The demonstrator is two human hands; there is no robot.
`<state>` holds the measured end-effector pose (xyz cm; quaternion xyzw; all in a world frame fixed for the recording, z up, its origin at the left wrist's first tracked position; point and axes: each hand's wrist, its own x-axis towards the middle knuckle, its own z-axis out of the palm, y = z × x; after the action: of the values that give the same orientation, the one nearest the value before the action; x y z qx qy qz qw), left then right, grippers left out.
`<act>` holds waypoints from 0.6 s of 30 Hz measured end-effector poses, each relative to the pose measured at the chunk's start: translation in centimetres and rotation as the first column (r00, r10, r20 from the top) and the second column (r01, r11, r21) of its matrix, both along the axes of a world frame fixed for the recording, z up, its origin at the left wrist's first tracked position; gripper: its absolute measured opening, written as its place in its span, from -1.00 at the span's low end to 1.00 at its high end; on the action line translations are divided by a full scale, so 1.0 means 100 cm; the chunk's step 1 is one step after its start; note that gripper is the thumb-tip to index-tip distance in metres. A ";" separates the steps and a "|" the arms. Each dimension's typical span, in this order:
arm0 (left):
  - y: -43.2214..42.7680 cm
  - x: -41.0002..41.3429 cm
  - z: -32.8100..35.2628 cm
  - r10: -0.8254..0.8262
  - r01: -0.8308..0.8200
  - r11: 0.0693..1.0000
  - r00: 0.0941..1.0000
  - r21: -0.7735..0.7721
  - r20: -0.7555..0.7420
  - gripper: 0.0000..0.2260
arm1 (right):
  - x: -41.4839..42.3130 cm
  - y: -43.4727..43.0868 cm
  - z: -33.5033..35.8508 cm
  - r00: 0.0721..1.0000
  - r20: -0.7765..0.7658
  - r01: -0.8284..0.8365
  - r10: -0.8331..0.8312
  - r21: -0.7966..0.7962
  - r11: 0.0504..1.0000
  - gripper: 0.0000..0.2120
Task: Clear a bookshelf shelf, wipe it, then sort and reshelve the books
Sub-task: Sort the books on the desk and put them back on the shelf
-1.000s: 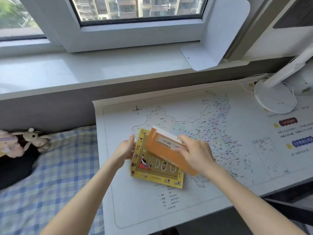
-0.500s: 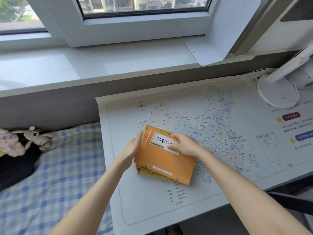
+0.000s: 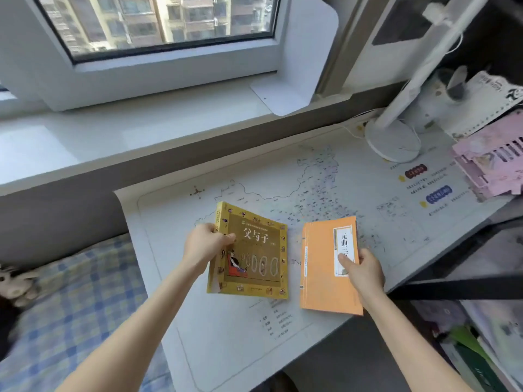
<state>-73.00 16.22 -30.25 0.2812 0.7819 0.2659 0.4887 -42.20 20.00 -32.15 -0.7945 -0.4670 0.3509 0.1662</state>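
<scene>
Two books are side by side over the desk's map mat [image 3: 368,210]. My left hand [image 3: 205,244] grips the yellow book [image 3: 254,258] by its left edge, thumb on the cover. The yellow book shows cartoon figures and large white characters. To its right, my right hand [image 3: 362,271] holds the orange book [image 3: 322,270] at its right edge, thumb on the white title label. A narrow gap separates the two books. Both covers face up.
A white bookend [image 3: 294,77] stands on the windowsill [image 3: 113,134]. At the back right are a white lamp base [image 3: 393,142] and a pink folded holder [image 3: 492,165]. More books [image 3: 469,355] sit low at the right. A checked bed sheet [image 3: 76,306] lies to the left.
The orange book lay stacked on the yellow one. Now my right hand has drawn it off to the right, and my left hand holds the yellow book apart from it.
</scene>
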 end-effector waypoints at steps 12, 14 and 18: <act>0.034 0.078 0.155 -0.554 0.551 0.792 0.830 0.265 -0.068 -0.90 | 0.026 -0.043 0.036 0.989 -0.144 0.022 -0.037 -0.104 0.994 -0.64; 0.032 0.105 0.171 -0.661 0.632 0.714 0.750 0.302 -0.005 -0.87 | 0.038 -0.054 0.076 0.576 -0.736 0.348 -0.355 -0.172 0.922 -0.60; 0.025 0.178 0.203 -0.796 0.722 0.563 0.605 0.403 0.026 -0.78 | 0.115 -0.102 0.124 0.174 -0.943 0.539 -0.283 -0.149 0.829 -0.39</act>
<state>-55.19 18.75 -9.97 0.6448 0.4670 0.1910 0.5741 -30.75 9.79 -19.77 -0.5065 -0.0805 0.6327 0.5803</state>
